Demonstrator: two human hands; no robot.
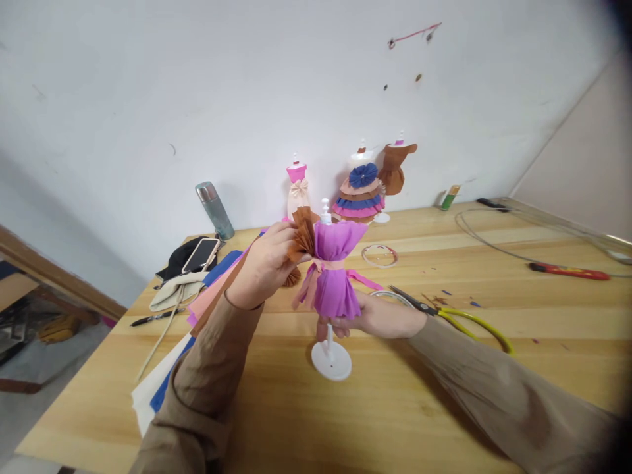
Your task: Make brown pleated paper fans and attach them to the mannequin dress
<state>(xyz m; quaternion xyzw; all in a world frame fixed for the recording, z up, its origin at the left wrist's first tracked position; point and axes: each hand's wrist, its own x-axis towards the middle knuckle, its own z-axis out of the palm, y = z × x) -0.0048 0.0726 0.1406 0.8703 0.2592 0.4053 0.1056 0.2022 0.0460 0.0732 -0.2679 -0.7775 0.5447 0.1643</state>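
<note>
four dressed mannequins (pixel 338 286), two hands (pixel 264 266) (pixel 388 316), one flask (pixel 215 209), one phone (pixel 201 255), one pen (pixel 155 318)

1 small white mannequin (pixel 331 361), upright in the right hand (pixel 382 316), wears a purple dress (pixel 338 293) with a peach sash (pixel 334 264); 1 pleated brown piece (pixel 304 232) fans from the left hand (pixel 261 266).

In the middle, a dress form (pixel 338 289) is flanked by the left hand (pixel 264 263) and the right hand (pixel 388 317), a ruffle (pixel 305 232) being held at its left. Behind, three more forms (pixel 359 205) are stood near the wall (pixel 237 85). To the left, a flask (pixel 216 210) is placed, with a phone (pixel 201 255) and a pen (pixel 154 318) laid before it. To the right, scissors (pixel 451 318) are laid on the table (pixel 385 408).
</note>
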